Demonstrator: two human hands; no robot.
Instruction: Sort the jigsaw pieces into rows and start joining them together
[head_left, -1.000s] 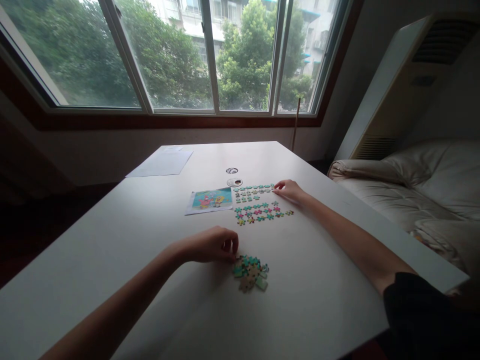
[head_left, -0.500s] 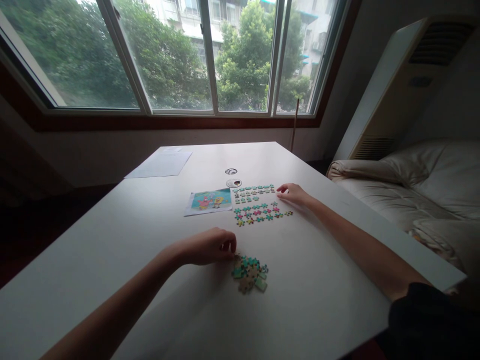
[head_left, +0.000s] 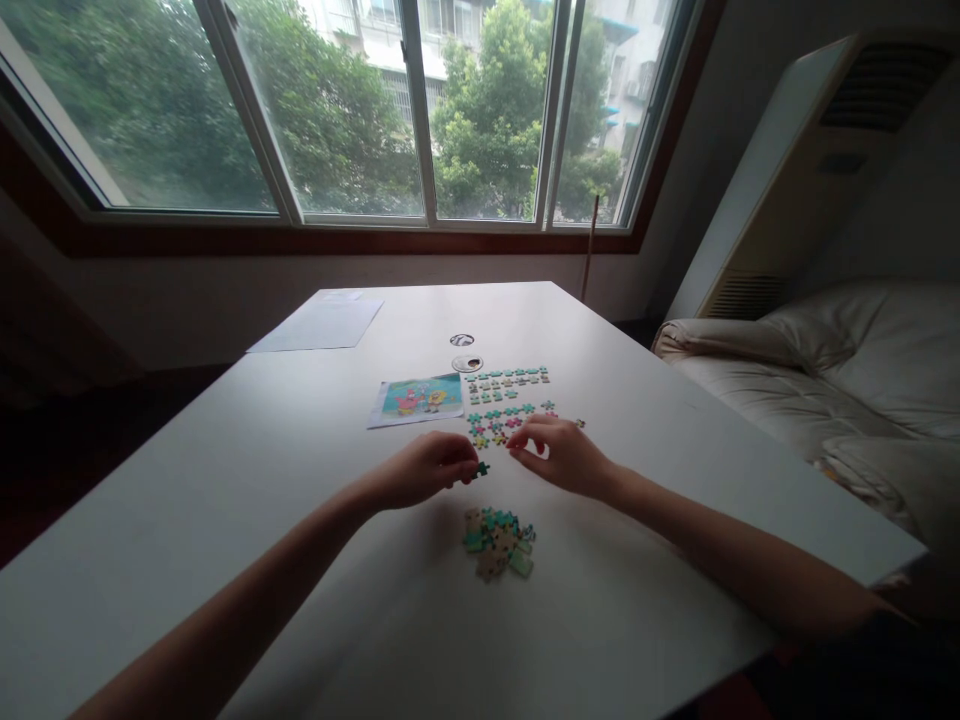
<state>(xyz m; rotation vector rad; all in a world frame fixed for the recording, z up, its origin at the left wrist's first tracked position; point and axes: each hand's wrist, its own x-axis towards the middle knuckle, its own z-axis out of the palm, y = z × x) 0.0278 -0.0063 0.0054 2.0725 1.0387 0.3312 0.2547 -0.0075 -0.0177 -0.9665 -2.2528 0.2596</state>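
"Where does the light enter?"
"Through the wide window, brown-framed, with trees outside."
"And on the right?"
"A pale sofa, and near it one tall vented cabinet. The wall under the window is dim."

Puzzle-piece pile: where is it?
Head view, lower middle: the puzzle-piece pile lies on the white table, nearer the camera than the left hand and right hand.

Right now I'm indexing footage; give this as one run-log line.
left hand: holding green jigsaw piece | right hand: near laid-out jigsaw pieces, grip unclear | jigsaw pile: on white table
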